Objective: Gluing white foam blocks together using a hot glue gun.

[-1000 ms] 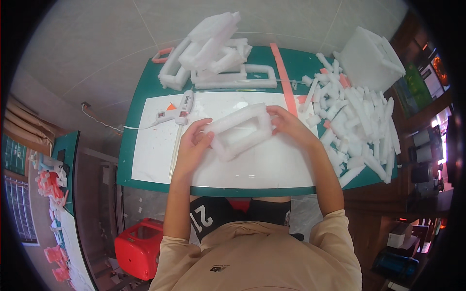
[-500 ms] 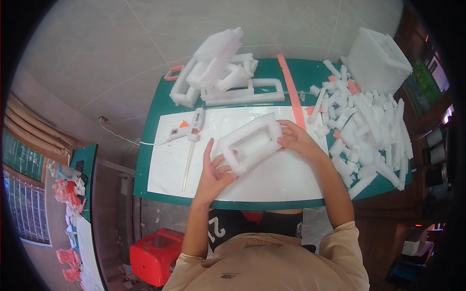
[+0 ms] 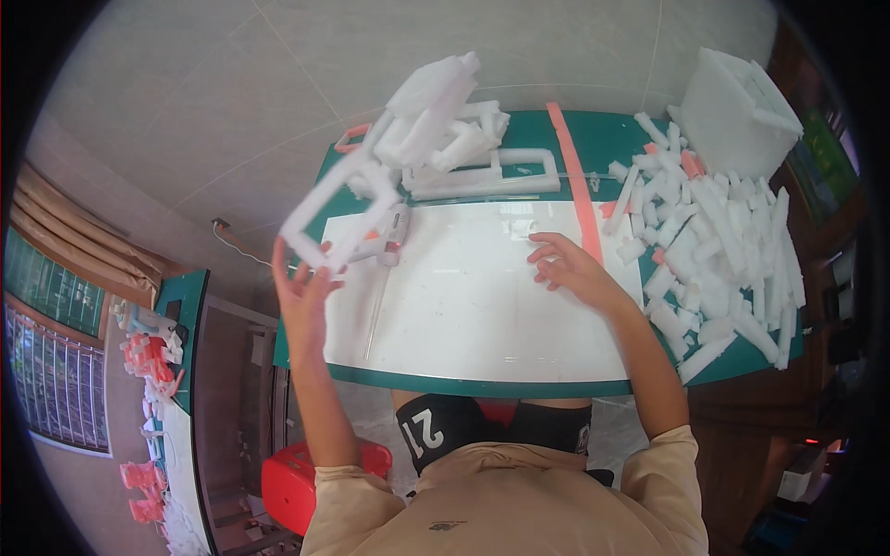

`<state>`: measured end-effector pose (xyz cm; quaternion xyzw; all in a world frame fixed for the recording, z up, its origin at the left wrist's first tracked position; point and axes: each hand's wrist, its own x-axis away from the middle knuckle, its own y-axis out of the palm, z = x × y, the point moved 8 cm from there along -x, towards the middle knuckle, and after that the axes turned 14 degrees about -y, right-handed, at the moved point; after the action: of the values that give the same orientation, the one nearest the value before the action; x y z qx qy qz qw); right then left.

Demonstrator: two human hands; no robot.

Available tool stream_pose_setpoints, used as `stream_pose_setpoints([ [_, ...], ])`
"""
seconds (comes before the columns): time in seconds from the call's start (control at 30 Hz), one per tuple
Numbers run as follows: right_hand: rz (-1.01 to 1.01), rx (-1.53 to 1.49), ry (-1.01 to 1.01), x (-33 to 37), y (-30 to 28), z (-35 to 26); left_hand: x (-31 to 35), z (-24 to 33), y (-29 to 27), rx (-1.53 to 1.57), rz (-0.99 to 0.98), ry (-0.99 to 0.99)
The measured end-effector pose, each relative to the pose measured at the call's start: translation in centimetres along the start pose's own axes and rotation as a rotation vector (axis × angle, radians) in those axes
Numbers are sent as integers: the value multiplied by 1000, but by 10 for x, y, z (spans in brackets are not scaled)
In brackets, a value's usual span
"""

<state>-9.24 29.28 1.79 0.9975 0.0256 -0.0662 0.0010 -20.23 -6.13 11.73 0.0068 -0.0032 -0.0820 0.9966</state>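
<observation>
Frame [image 3: 318, 197] left of foam scraps [image 3: 714, 218]

Red plastic stool [image 3: 281, 489] at lower left; beige curtain [image 3: 76, 243] above barred window [image 3: 57, 385], second table [image 3: 193, 341] near window
</observation>
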Motion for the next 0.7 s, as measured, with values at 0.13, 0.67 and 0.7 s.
stream_pose_setpoints([
  [0.13, -17, 47, -11, 0, -1, 1, -15, 13, -23, 52, 73, 37],
  [0.67, -47, 169, -11, 1, 2, 1, -147, 34, -1, 98, 83, 41],
  [0.7, -50, 178, -16, -1, 3, 3, -160, 24, -9, 98, 101, 12],
])
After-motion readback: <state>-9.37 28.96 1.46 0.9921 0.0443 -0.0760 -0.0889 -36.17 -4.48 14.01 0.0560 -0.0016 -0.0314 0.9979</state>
